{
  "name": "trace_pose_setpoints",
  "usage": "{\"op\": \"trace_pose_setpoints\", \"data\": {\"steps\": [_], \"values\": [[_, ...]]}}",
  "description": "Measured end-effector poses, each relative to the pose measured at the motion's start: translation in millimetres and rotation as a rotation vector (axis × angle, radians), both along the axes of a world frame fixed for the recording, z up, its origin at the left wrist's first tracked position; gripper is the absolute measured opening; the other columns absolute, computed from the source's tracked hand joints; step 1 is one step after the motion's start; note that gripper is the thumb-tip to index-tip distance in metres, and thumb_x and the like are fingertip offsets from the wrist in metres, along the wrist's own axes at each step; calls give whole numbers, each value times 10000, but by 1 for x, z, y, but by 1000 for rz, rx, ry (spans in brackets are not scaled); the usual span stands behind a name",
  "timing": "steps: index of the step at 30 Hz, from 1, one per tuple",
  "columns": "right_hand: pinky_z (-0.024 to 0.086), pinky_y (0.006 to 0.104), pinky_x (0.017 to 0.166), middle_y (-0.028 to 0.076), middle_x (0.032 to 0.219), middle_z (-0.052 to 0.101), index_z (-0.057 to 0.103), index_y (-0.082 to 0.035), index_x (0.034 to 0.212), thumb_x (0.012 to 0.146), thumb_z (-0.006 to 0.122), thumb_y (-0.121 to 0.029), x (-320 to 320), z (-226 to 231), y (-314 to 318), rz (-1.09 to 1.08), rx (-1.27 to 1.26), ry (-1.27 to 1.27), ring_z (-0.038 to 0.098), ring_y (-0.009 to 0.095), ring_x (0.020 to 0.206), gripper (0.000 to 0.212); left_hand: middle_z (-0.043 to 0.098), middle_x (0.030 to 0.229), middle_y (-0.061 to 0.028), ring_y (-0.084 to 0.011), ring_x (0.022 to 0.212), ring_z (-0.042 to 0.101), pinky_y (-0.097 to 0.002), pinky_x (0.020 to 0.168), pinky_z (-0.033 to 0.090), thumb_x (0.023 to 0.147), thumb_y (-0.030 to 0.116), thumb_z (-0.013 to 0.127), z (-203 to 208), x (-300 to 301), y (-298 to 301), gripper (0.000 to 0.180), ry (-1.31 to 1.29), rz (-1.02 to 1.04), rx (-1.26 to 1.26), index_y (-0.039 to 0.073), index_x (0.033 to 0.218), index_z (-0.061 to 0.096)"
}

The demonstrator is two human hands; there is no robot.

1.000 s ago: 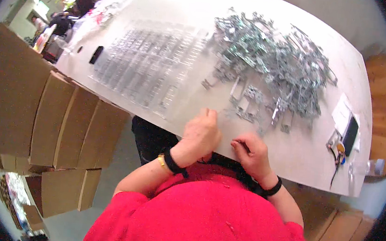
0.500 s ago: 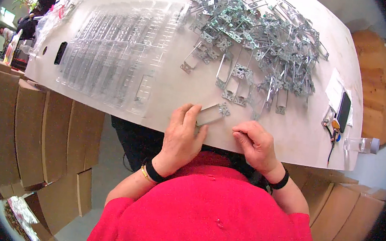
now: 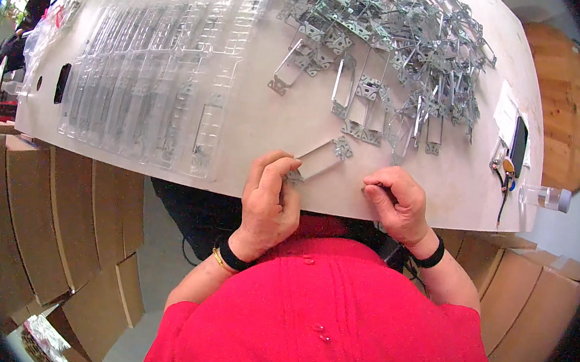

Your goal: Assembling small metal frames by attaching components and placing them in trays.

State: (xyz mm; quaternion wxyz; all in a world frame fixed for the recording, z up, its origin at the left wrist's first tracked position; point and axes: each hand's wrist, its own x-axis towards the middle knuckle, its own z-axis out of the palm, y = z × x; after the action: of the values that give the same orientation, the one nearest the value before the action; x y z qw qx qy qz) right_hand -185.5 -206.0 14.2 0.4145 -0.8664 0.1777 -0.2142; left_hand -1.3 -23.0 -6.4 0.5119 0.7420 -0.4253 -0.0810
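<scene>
At the table's near edge, my left hand (image 3: 271, 197) has its fingers curled around one end of a thin metal bracket (image 3: 341, 148). The bracket's far end, a small plate with holes, points away and to the right; its near end is partly hidden by my fingers. To the right, my right hand (image 3: 400, 202) is closed, thumb against the bent fingers. Whatever it may pinch is too small or hidden to make out. A large tangled heap of similar metal brackets (image 3: 387, 44) lies beyond both hands, with several looser ones at its near side.
Clear plastic trays (image 3: 153, 84) with rows of slots lie on the left of the white table (image 3: 252, 135). A black phone (image 3: 519, 147), a cable and a clear bottle (image 3: 547, 198) are at the right edge. Cardboard boxes (image 3: 29, 212) stand below the table.
The table has shifted up in the view. My right hand sits slightly farther from the bracket, still pinched. My left hand keeps hold of the bracket, which is turned a little.
</scene>
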Motion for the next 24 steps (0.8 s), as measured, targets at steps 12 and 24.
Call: {"op": "trace_pose_setpoints", "data": {"steps": [12, 24], "values": [[537, 372, 713, 116, 918, 696, 706, -55, 1009, 915, 753, -41, 1, 1, 1, -7, -23, -28, 681, 298, 817, 106, 648, 1147, -200, -341, 1029, 650, -374, 897, 536, 819, -171, 529, -2, 1, -3, 375, -46, 22, -24, -2, 1140, 623], [551, 389, 768, 137, 947, 699, 701, -41, 1012, 925, 741, -56, 0, -3, 0, 14, -41, -74, 689, 314, 864, 96, 633, 1126, -234, -427, 1040, 620, -476, 891, 514, 942, 73, 680, 22, -15, -52, 265, -281, -53, 57, -9, 1186, 619]]}}
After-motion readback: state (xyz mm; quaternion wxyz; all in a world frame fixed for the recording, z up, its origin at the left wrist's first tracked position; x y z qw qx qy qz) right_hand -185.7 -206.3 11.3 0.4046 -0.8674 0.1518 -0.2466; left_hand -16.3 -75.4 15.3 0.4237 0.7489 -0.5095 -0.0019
